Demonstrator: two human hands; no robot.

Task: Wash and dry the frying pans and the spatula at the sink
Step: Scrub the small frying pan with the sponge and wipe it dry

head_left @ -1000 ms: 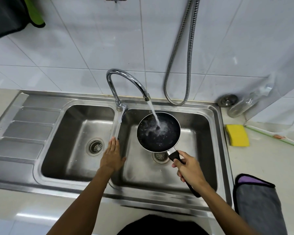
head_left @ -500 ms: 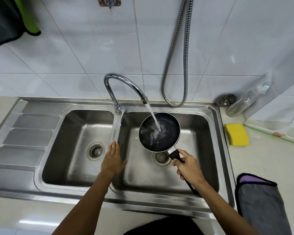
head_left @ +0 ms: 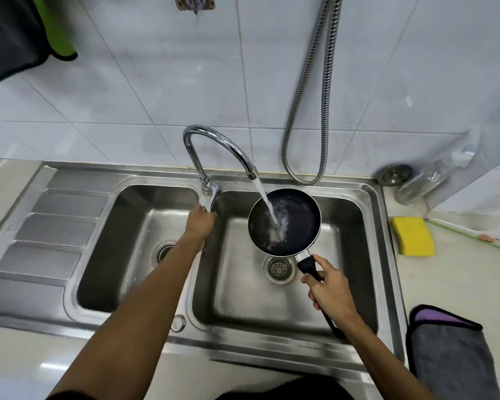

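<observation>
Reaching farther, my left hand (head_left: 201, 223) now grips the tap lever (head_left: 215, 195). My right hand (head_left: 332, 290) grips the frying pan (head_left: 283, 223) by its handle.

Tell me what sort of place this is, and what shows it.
Most likely a home kitchen's washing-up corner: a stainless double-bowl sink with a drainboard, a gooseneck tap running into a small black frying pan, and a yellow sponge on the counter beside it.

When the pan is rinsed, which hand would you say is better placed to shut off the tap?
Left. The left hand is at the tap lever, while the right hand grips the frying pan by its handle under the stream and is not free.
</observation>
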